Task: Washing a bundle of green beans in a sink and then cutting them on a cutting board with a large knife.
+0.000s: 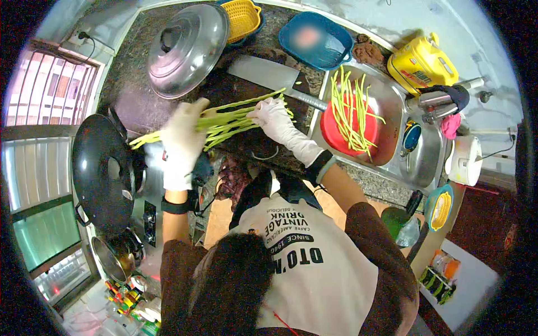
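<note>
A bunch of long green beans [235, 122] stretches across the dark counter area before me. My right hand [271, 115], in a white glove, grips the bunch near its right end. Farther left, my gloved left hand [183, 136] is motion-blurred over the same bunch; bean ends stick out beyond it on the left. The blur hides how its fingers sit. Just beyond the beans lies a cleaver [265, 72], its metal handle pointing right toward the sink. More long beans [351, 113] rest across a red basin [328, 128] in the steel sink [388, 145].
A domed pan lid [189, 50], a yellow basket [241, 21] and a blue basket [315, 54] stand along the back. A yellow jug [422, 63] is behind the sink. At left, a black wok [98, 176] sits by the stove, with a metal pot [111, 258] nearer.
</note>
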### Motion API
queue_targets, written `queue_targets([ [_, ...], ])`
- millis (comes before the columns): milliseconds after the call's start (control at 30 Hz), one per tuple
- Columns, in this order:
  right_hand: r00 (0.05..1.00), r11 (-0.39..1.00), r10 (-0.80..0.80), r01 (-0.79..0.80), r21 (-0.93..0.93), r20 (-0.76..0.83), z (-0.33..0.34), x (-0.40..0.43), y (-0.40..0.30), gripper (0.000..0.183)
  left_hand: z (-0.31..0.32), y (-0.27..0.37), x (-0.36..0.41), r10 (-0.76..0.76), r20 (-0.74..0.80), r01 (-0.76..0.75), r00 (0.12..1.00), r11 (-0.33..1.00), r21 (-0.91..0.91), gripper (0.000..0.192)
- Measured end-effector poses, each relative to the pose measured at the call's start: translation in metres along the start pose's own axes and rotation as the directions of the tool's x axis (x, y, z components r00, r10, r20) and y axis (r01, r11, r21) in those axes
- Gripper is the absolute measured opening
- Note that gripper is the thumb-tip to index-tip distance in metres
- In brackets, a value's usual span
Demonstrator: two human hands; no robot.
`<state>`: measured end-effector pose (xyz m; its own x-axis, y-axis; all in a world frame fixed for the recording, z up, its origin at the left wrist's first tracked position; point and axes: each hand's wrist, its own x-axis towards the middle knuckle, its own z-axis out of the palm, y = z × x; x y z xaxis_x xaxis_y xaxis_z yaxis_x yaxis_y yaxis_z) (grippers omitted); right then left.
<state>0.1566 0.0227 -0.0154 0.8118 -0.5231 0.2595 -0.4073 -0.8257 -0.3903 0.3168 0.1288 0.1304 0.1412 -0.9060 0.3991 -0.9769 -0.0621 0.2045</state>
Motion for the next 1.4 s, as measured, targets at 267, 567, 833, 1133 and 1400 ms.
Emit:
queue_targets([
  [267, 0.993, 0.998, 0.049, -0.045, 0.035, -0.105, -0.002, -0.008, -0.004, 0.022, 0.092, 0.011, -0.029, 0.058, 0.398, -0.082, 0.915, 0.996, 0.044, 0.033],
  [567, 0.826, 0.894, 0.433, -0.345, 0.284, -0.36, -0.02, -0.024, -0.001, 0.032, 0.088, -0.002, -0.026, 0.039, 0.12, -0.044, 0.992, 0.998, 0.038, 0.035],
  [833, 0.945, 0.593, 0.315, -0.128, 0.795, -0.083, -0.055, -0.011, -0.042, 0.04, 0.071, 0.035, -0.006, -0.051, 0.239, 0.015, 0.97, 0.989, 0.15, 0.026],
  [1133, 0.836, 0.008, 0.495, -0.276, 0.961, 0.236, -0.066, -0.011, -0.03, 0.022, 0.048, 0.042, 0.006, 0.162, 0.205, -0.085, 0.965, 0.937, -0.34, 0.032],
  [1400, 0.808, -0.107, 0.541, -0.207, 0.972, 0.232, -0.082, -0.01, -0.037, 0.024, 0.036, 0.042, 0.01, -0.022, 0.332, 0.238, 0.943, 0.742, -0.627, 0.02],
])
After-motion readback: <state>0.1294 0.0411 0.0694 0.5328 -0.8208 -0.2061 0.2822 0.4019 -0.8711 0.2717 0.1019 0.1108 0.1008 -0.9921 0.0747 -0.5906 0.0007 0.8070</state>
